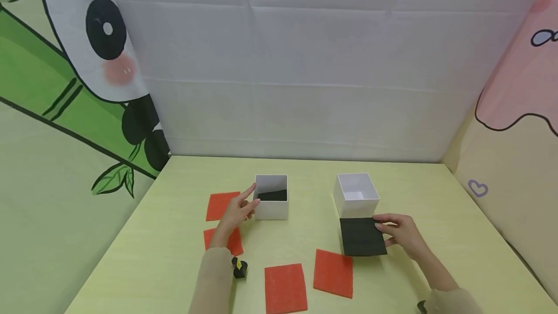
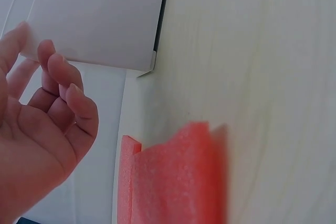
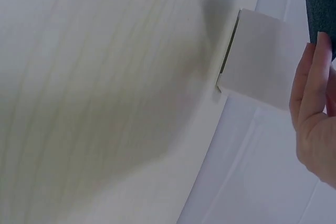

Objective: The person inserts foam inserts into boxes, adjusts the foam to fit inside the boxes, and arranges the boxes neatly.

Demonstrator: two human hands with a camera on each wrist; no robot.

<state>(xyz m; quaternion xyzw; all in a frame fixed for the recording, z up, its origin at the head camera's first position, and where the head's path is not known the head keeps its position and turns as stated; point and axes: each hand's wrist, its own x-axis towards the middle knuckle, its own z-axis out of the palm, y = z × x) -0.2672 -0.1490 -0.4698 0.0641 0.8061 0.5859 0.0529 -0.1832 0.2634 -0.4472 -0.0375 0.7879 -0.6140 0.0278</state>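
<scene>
My right hand (image 1: 401,234) pinches a black square foam sheet (image 1: 363,237) by its right edge. The sheet is held just in front of the right white box (image 1: 357,209), which looks hollow inside. In the right wrist view the fingers (image 3: 315,77) lie against the dark sheet (image 3: 321,6). My left hand (image 1: 236,213) is at the left side of the other white box (image 1: 271,211), index finger and thumb extended at its rim, the remaining fingers loosely bent. Inside that box lies a black piece (image 1: 272,196). Whether the left fingertips press the box wall I cannot tell.
Two red foam squares lie by the left forearm: a far one (image 1: 220,206) and a nearer one (image 1: 234,243), partly covered by the arm. Two more, a middle one (image 1: 286,289) and a right one (image 1: 333,274), lie toward the front. A white backdrop (image 1: 305,120) closes the table's far edge.
</scene>
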